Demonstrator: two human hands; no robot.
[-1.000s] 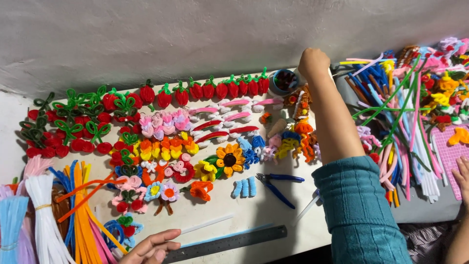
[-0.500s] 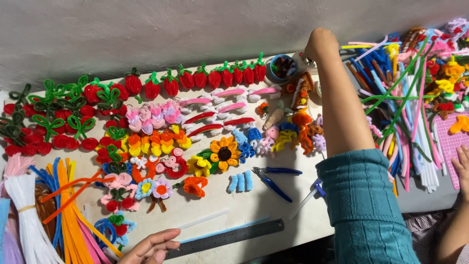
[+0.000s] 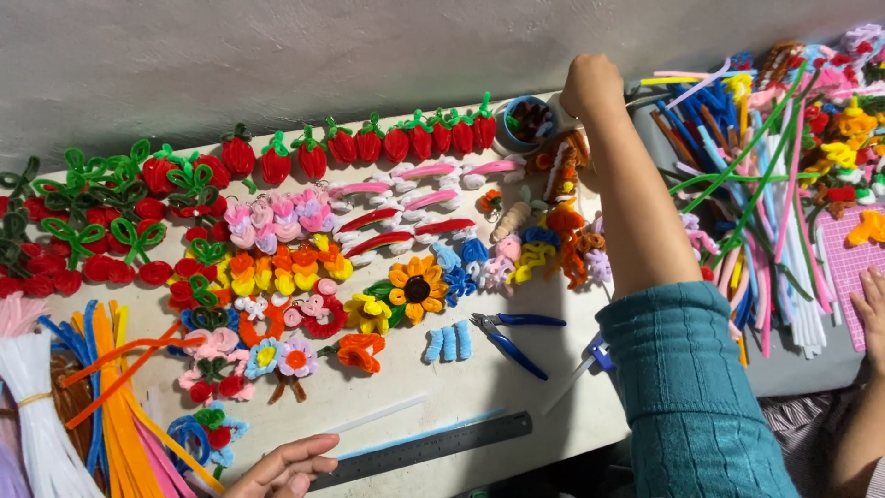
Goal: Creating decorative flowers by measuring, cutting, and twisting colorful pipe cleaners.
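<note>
Your right hand [image 3: 590, 85] reaching far, clenched near cup [image 3: 527, 122] at wall; contents unclear. Left hand [image 3: 286, 466] lying relaxed at near edge, touching ruler [image 3: 433, 450]. Bare table [image 3: 479, 392] lying between.

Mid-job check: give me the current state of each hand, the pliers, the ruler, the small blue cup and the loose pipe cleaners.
Right hand: reaching far across, fingers closed near the wall; what it grips is hidden.
Left hand: resting at the near edge beside the ruler, holding nothing.
Blue-handled pliers: lying flat, handles spread.
Metal ruler: flat along the near edge.
Small blue cup: upright, holding small pieces.
Pipe cleaner pile: loose, straight, unsorted.
</note>
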